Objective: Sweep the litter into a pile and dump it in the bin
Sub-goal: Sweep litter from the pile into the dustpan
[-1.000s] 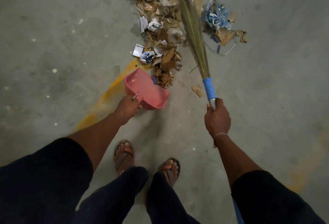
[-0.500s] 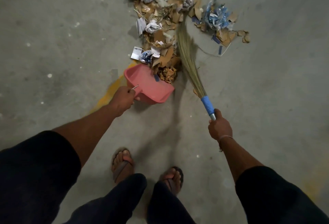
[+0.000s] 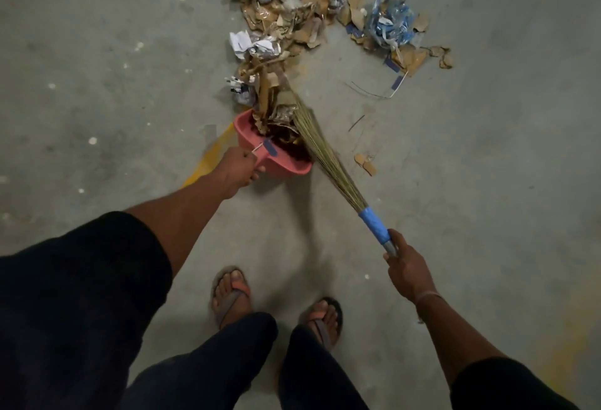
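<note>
Litter (image 3: 292, 32) crowds the dustpan (image 3: 286, 162) gripped by left fingers (image 3: 252, 177); right fingers (image 3: 388, 258) clasp the broom (image 3: 325, 152).

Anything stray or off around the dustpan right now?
Yes. Two cardboard scraps lie apart from the litter pile, right of the broom, outside its sweep into the pink dustpan. A strip of blue tape sits on the dustpan's rim by the left hand.

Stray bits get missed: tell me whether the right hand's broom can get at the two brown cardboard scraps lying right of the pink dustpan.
Probably yes: the two brown cardboard scraps lie on bare floor right beside the grass broom held by the right hand, nothing between.
</note>
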